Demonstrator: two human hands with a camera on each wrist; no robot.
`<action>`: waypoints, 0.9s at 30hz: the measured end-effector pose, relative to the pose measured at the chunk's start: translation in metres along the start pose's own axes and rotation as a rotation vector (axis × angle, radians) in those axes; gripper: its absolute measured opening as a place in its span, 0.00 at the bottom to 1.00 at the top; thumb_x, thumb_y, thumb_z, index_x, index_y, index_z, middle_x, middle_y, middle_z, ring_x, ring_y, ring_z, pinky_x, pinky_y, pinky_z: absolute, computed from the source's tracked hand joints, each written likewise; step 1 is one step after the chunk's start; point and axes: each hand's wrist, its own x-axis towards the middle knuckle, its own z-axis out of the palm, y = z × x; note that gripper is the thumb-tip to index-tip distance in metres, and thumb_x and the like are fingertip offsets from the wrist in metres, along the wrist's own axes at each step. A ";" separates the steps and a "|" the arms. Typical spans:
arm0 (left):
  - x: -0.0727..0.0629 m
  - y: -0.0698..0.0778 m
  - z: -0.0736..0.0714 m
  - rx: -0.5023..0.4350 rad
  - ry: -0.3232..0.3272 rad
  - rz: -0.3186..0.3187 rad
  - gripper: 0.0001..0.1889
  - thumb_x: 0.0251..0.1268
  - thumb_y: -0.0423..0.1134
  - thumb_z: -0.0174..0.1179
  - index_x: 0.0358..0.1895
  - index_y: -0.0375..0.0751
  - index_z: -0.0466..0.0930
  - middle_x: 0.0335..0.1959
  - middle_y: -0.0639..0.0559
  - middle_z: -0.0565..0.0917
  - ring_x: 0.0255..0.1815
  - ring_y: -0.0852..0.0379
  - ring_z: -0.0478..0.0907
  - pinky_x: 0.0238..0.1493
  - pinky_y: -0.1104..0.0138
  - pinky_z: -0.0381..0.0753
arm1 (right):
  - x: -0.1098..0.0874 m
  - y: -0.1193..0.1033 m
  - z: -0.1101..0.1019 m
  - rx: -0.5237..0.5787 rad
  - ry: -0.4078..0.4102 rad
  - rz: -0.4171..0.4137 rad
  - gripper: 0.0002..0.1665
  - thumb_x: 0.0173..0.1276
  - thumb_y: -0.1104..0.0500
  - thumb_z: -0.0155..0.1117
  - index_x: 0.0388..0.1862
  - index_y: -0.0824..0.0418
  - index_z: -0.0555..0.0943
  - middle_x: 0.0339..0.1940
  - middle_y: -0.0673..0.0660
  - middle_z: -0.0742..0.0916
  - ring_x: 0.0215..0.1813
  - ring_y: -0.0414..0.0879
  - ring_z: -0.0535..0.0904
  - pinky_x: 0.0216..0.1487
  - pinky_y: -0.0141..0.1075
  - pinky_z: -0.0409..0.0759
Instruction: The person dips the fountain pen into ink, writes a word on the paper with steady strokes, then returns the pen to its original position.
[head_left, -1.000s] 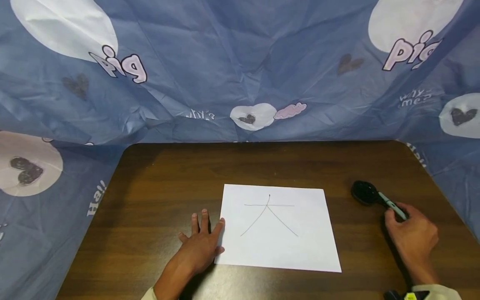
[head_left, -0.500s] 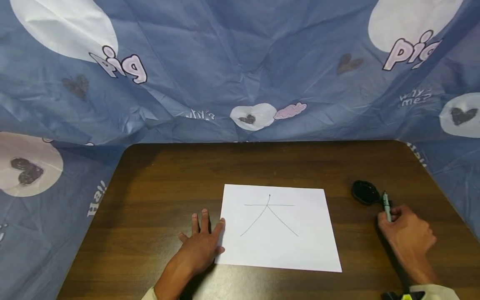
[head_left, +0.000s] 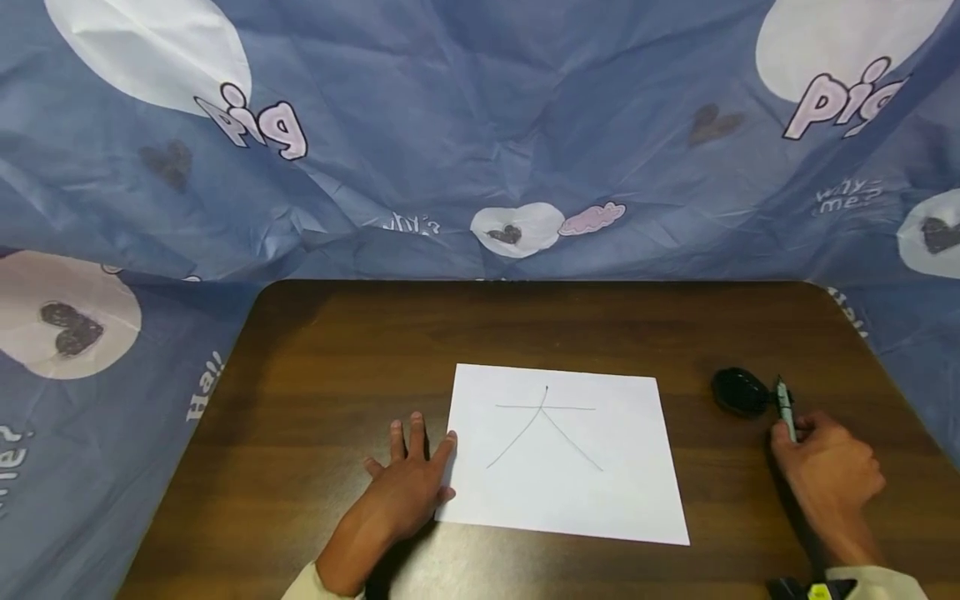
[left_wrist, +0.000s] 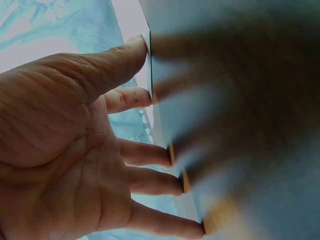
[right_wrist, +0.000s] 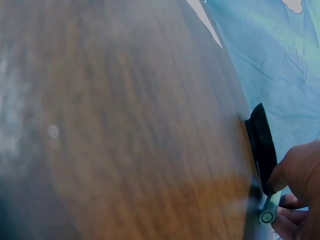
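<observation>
My left hand (head_left: 408,492) lies spread on the table, its thumb and index fingertip on the left edge of a white paper sheet (head_left: 637,500). Thin lines forming a cross-stroke with two slanting legs are drawn on the sheet. On the right, my right hand (head_left: 832,471) pinches a pale green pen (head_left: 785,410) near its rear end, with the point facing away from me. Just left of the pen is a black oval piece (head_left: 739,392) with a short stem reaching toward it. The right wrist view shows that black piece (right_wrist: 261,145) edge-on, beside the pen's round end (right_wrist: 267,216).
The dark wooden table (head_left: 360,350) has rounded far corners. Behind it and at both sides hangs a blue printed cloth (head_left: 420,125). A watch-like black and yellow device (head_left: 813,591) sits at the right wrist.
The pen, earlier slanted in line with the black oval piece, has swung in my right hand to point almost straight away from me. The left hand keeps its place on the sheet's edge.
</observation>
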 end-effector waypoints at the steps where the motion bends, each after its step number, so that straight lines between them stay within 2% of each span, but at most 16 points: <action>1: 0.001 0.000 -0.001 0.006 -0.004 -0.002 0.35 0.67 0.46 0.63 0.75 0.42 0.63 0.75 0.21 0.47 0.74 0.18 0.41 0.50 0.19 0.53 | 0.000 0.000 -0.001 0.000 -0.008 0.003 0.21 0.66 0.47 0.58 0.43 0.63 0.82 0.40 0.74 0.85 0.39 0.79 0.77 0.28 0.62 0.67; 13: 0.007 0.001 -0.005 0.041 -0.004 -0.002 0.35 0.66 0.46 0.65 0.74 0.41 0.64 0.74 0.20 0.50 0.73 0.17 0.46 0.49 0.20 0.58 | 0.008 -0.007 -0.004 -0.026 -0.102 0.025 0.27 0.66 0.40 0.56 0.42 0.63 0.82 0.41 0.73 0.85 0.41 0.78 0.78 0.29 0.61 0.68; 18: 0.009 0.002 -0.007 0.070 0.011 0.007 0.35 0.64 0.45 0.67 0.72 0.41 0.66 0.72 0.19 0.54 0.71 0.16 0.50 0.47 0.22 0.62 | 0.004 -0.006 -0.009 -0.044 -0.164 0.025 0.36 0.68 0.35 0.53 0.51 0.66 0.80 0.46 0.75 0.84 0.42 0.78 0.77 0.29 0.60 0.69; 22: 0.011 0.002 -0.009 0.099 0.004 0.005 0.35 0.64 0.46 0.67 0.72 0.43 0.66 0.73 0.21 0.54 0.71 0.18 0.51 0.48 0.24 0.64 | -0.007 -0.008 -0.012 -0.012 -0.093 0.003 0.40 0.67 0.34 0.56 0.56 0.70 0.77 0.49 0.77 0.81 0.43 0.78 0.77 0.30 0.63 0.69; 25: 0.013 0.000 -0.010 0.113 0.002 0.007 0.35 0.65 0.47 0.67 0.73 0.43 0.65 0.73 0.21 0.54 0.72 0.18 0.51 0.50 0.25 0.65 | -0.019 -0.013 -0.013 0.030 0.007 -0.033 0.38 0.66 0.37 0.60 0.55 0.70 0.79 0.50 0.77 0.81 0.43 0.77 0.76 0.28 0.65 0.68; 27: 0.015 0.000 -0.011 0.116 0.002 0.014 0.35 0.65 0.47 0.67 0.73 0.43 0.65 0.73 0.21 0.53 0.72 0.18 0.50 0.50 0.25 0.65 | -0.026 -0.017 -0.014 0.053 0.088 -0.094 0.36 0.65 0.39 0.63 0.52 0.71 0.81 0.47 0.76 0.81 0.41 0.76 0.77 0.25 0.64 0.67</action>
